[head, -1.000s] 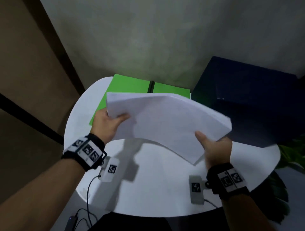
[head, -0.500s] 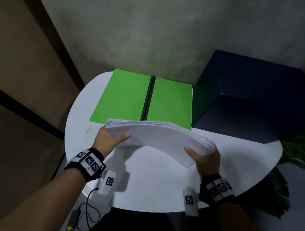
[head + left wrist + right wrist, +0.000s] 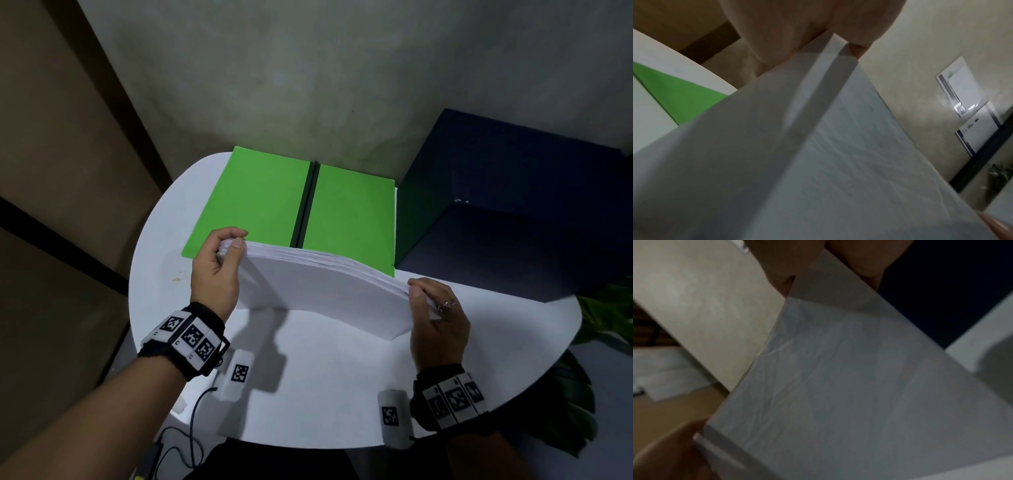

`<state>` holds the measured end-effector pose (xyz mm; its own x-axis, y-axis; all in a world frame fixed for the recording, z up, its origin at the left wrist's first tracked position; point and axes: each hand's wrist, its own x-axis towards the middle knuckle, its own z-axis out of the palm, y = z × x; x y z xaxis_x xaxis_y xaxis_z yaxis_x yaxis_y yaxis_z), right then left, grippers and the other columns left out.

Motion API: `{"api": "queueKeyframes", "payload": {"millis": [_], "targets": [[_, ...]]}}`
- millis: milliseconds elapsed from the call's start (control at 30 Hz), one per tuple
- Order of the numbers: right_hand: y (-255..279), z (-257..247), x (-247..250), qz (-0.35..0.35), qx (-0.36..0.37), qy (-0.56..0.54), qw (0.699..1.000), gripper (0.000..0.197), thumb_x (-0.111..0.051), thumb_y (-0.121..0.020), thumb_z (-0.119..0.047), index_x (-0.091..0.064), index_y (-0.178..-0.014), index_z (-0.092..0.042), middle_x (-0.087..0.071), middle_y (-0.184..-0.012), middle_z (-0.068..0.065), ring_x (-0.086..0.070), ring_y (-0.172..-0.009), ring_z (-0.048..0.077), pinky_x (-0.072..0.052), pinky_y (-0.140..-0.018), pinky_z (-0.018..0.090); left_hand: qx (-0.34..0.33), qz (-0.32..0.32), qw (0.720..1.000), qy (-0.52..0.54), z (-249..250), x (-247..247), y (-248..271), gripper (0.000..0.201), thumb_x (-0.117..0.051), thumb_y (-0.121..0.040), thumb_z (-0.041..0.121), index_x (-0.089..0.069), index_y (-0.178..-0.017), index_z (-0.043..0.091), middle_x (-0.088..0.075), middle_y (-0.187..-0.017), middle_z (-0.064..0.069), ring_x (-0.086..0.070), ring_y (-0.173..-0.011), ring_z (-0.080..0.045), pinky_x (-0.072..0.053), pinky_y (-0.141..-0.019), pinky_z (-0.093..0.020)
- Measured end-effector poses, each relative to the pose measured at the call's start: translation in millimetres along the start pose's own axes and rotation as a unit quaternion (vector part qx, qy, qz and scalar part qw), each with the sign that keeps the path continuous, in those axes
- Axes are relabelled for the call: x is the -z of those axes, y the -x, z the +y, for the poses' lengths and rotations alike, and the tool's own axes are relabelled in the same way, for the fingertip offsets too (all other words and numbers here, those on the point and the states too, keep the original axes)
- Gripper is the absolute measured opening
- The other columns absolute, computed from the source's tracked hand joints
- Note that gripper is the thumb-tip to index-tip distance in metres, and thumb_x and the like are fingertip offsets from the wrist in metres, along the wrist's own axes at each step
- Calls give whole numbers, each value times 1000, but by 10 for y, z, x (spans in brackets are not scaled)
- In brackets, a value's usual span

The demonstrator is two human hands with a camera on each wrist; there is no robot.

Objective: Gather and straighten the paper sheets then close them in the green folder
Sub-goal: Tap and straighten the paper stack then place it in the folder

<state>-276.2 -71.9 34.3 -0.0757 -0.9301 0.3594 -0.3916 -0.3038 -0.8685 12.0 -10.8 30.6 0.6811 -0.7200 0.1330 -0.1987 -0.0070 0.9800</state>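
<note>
left hand [image 3: 214,274], right hand [image 3: 436,320], gripping paper sheets [image 3: 325,291]

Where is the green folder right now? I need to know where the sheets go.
In the head view the folder lies open at the table's far side, behind the paper stack, beside the dark blue box.

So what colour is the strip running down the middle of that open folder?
Dark, near black, between two bright green halves of the folder; the strip shows best in the head view.
</note>
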Motion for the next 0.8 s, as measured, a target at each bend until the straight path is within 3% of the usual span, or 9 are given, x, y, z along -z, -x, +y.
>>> {"api": "queueKeyframes", "payload": {"millis": [100,200,300,367,433,567,667,733,800], "targets": [[-12,-26,53,-75,65,116,988,32,-62,-83,-35,-74,-106,-16,-65,-104,-3,-57,-100,9,-41,-93,17,-29,-21,999,-14,6,17,-22,20,-50,-96,8,-66,-103,16,-64,-98,2,-56,-87,2,-44,-80,-11],[-41,-25,85,-136,157,267,941,44,-58,-85,-45,-69,-118,-19,-65,-111,0,-54,-99,19,-42,-87,26,-130,-89,982,-104,-9,94,-63,28,-51,-96,20,-69,-116,15,-59,-112,-7,-56,-101,-11,-41,-92,-16],[-82,-33,126,-151,202,336,907,45,-53,-89,-46,-66,-124,-20,-67,-112,3,-59,-94,26,-51,-77,37,-274,-153,902,-297,-45,220,-130,36,-53,-92,42,-68,-121,25,-62,-112,-3,-56,-96,-22,-44,-87,-34],[-101,-42,133,-156,211,370,891,43,-54,-90,-41,-65,-125,-19,-69,-109,4,-62,-89,29,-52,-71,39,-317,-162,846,-397,-19,280,-180,41,-52,-90,54,-65,-122,32,-66,-107,2,-58,-92,-24,-43,-81,-39],[-121,-57,95,-168,209,392,880,40,-58,-88,-34,-68,-121,-14,-71,-97,5,-63,-80,32,-51,-65,39,-316,-177,814,-454,82,253,-211,41,-50,-89,57,-65,-120,34,-69,-100,7,-62,-88,-22,-40,-81,-39],[-203,-184,88,-191,206,396,874,32,-49,-88,-33,-73,-92,-12,-70,-80,6,-63,-73,36,-47,-61,37,-331,-215,799,-453,396,182,-292,23,-55,-86,42,-69,-90,24,-71,-83,6,-66,-74,-25,-43,-73,-37],[-215,-278,176,-205,180,396,877,21,-65,-84,-30,-71,-96,-13,-71,-87,4,-65,-77,33,-52,-62,37,-315,-268,780,-469,491,215,-309,17,-63,-87,38,-63,-99,26,-69,-94,6,-62,-83,-26,-42,-70,-35],[-163,-264,155,-239,167,419,860,35,-75,-77,-29,-68,-108,-14,-72,-91,4,-66,-79,32,-54,-61,37,-268,-327,737,-528,471,182,-262,28,-57,-89,45,-51,-113,31,-64,-110,8,-59,-97,-23,-41,-76,-36],[-132,-232,101,-267,165,451,835,38,-69,-77,-33,-67,-111,-16,-71,-84,4,-64,-73,32,-52,-55,36,-243,-351,698,-575,436,118,-248,29,-51,-92,47,-45,-115,31,-61,-114,8,-56,-103,-23,-41,-79,-37]]}}
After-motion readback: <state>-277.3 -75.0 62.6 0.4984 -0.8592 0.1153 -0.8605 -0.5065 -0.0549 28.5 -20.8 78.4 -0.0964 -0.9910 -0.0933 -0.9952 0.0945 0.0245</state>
